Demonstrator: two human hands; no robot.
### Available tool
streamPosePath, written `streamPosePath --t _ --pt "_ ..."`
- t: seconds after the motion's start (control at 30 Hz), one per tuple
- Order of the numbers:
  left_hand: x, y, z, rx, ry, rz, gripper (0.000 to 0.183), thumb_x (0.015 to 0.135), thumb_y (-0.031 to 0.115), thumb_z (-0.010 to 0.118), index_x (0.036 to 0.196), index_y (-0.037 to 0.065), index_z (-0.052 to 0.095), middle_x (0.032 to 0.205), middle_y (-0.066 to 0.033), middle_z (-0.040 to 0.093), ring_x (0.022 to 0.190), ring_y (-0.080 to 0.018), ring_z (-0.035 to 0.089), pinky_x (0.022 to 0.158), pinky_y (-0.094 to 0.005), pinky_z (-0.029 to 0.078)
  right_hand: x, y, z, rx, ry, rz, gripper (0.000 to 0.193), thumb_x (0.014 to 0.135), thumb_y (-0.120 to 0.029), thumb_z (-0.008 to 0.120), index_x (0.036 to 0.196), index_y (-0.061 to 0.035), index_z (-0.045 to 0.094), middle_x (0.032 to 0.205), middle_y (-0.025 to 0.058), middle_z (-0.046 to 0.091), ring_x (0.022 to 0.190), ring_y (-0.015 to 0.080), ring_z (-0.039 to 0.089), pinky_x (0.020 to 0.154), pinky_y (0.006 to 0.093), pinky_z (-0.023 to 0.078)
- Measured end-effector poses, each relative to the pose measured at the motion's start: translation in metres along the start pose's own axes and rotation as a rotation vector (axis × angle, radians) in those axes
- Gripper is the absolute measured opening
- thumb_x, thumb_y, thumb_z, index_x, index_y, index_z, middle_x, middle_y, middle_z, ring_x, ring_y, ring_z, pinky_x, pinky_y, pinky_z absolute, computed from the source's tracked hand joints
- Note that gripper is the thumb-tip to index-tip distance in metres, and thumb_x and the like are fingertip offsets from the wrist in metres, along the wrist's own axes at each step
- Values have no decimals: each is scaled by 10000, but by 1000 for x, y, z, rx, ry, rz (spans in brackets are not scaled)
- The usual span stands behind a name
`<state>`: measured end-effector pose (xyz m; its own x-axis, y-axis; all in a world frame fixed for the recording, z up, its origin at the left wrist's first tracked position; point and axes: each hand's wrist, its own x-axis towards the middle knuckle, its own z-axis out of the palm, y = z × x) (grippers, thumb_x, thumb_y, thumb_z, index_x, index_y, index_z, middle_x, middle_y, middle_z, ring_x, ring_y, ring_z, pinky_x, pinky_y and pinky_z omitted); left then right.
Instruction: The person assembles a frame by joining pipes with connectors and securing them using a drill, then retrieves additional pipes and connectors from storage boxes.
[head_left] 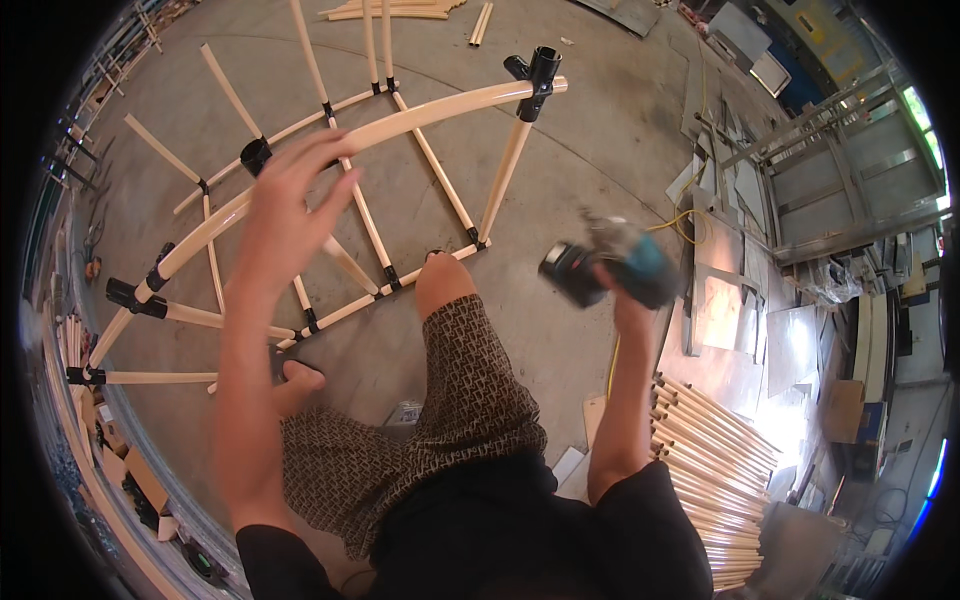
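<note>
Quick headcount for ya: two bare hands, that's one left hand [290, 195] and one right hand [618, 292], plus one cordless drill [648, 268]. I make it one tube frame [437, 172], with one long top rail [430, 117] and five uprights [230, 90] sticking up along its far side. Black connectors [541, 72]: ten at the very least, some are hidden so don't hold me to it. Two loose tubes [481, 24] lie as a pair on the floor, and the big tube pile [718, 490] is dozens, honestly too packed to count. Oh, and one pair of patterned shorts [475, 375].
</note>
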<state>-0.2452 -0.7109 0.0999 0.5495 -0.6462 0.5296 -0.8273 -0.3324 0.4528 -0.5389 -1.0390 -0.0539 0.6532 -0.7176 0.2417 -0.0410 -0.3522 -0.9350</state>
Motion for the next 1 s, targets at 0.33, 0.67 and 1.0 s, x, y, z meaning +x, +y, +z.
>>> streamPosePath --t 0.33,0.67,1.0 --pt "160 15 133 -154 -560 -240 699 857 507 741 1254 -53 613 1224 -237 665 1087 -322 681 979 -413 520 -59 58 18 436 108 595 415 725 14 828 1108 -15 670 918 91 705 737 222 699 634 361 585" --pt "198 -1 178 -667 -886 -543 632 855 488 776 1198 -27 649 1157 -146 679 915 -237 734 753 -316 622 -17 -42 -2 714 240 178 344 827 -6 758 1150 -1 641 958 94 676 803 207 654 816 326 533" --pt "201 8 168 -680 -1016 -539 493 891 181 702 1291 -56 536 1246 -173 607 844 -240 735 697 -331 627 25 4 68 -30 186 14 337 845 -226 842 1087 -37 703 953 36 720 859 141 663 808 324 527"
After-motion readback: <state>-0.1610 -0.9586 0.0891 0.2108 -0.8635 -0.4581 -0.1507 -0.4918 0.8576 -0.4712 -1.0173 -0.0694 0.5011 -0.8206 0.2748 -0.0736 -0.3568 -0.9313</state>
